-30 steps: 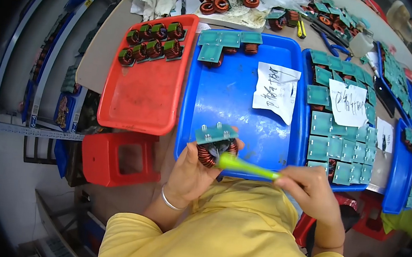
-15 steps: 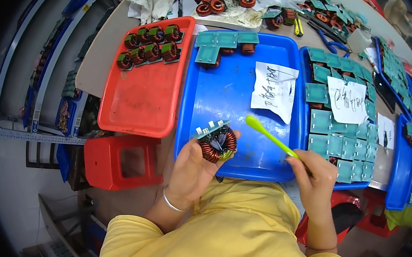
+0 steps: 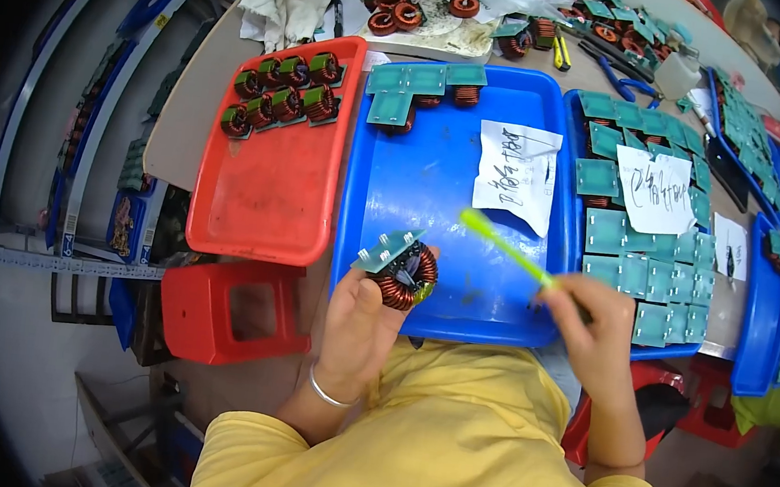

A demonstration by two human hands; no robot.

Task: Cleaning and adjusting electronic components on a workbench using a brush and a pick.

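Above the near left part of the blue tray [image 3: 494, 330], my left hand [image 3: 359, 320] grips a toroidal coil [image 3: 410, 278] wound in copper wire. A small teal circuit board [image 3: 391, 248] with pale pins is fixed to the coil and tilts up on its left side. Dark material fills the coil's middle, and a yellow-green patch shows low on it. My right hand [image 3: 593, 324] is closed around one end of a slim bright green stick [image 3: 507, 247] with a broader end, shaped like a toothbrush. Its free end points up and left, apart from the coil.
Several board-mounted coils [image 3: 415, 80] sit at the blue tray's far end, beside a handwritten paper [image 3: 515, 176]. A red tray [image 3: 259, 240] with green-banded coils stands left. Another blue tray [image 3: 635, 347] full of boards stands right. Pliers [image 3: 626, 81] and loose coils lie behind.
My left hand has shifted slightly left with the coil, and the board's face has turned more into view. The green stick has moved a little up and left in my right hand.
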